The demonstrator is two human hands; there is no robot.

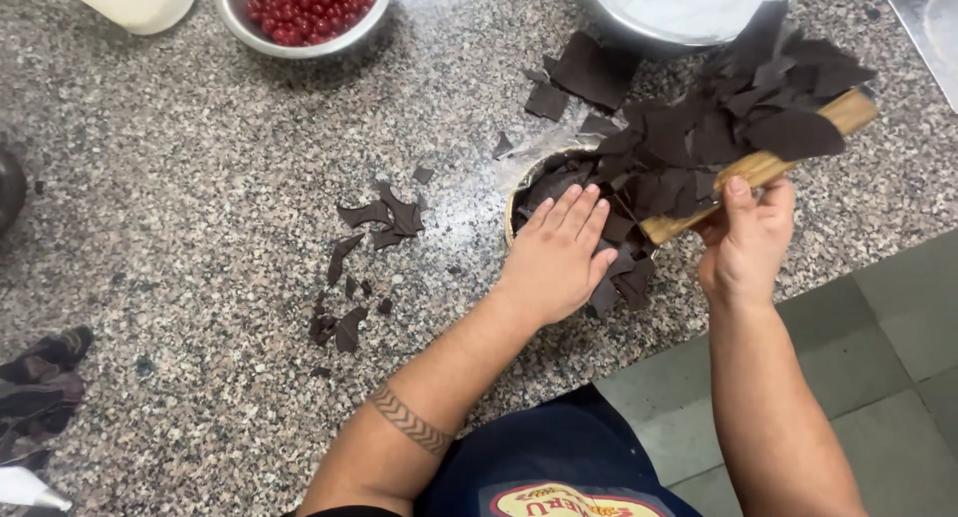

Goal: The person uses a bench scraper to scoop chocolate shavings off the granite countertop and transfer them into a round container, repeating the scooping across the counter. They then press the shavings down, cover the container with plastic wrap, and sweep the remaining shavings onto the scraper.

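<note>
Two hands work: right hand grips wooden board angled up-right; left hand flat.

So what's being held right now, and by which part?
The right hand holds a wooden board piled with dark chocolate shards, gripping its near long edge, thumb on top. The left hand holds nothing; it lies flat on the shard-covered cake.

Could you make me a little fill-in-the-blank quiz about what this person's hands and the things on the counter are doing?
1. The left hand lies flat on the dark ____ shards.
2. The right hand holds a ____ board loaded with shards.
3. The metal bowl holds small ____ berries.
4. The countertop is speckled ____.

Missing words: chocolate; wooden; red; granite
</note>
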